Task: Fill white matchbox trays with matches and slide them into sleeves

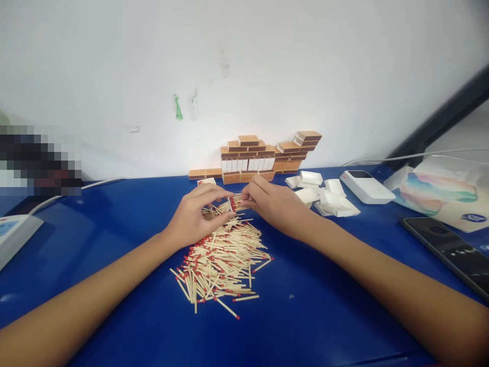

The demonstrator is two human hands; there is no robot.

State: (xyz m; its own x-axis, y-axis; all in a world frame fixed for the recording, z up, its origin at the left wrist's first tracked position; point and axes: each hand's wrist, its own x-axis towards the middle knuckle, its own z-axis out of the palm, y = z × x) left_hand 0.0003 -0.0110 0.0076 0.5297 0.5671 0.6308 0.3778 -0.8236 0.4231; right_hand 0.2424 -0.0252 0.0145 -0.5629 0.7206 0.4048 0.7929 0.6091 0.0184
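Observation:
Over the far end of a heap of red-tipped matches [225,255], my left hand [194,211] curls its thumb and fingers around a small matchbox tray [230,204]. Only a thin pale edge of that tray shows. My right hand [271,204] is closed in a pinch on a small bunch of matches [237,202], whose red heads are at the tray's edge. Whether they touch the tray's inside I cannot tell. A white and red piece [207,181] lies just behind my left hand.
Stacked matchboxes [248,177] stand against the wall. Loose white trays [334,198] lie right of my right hand, beside a white device [367,186]. Farther right are a plastic packet [439,188] and a phone [446,250]. Another white device [19,234] sits at the left edge.

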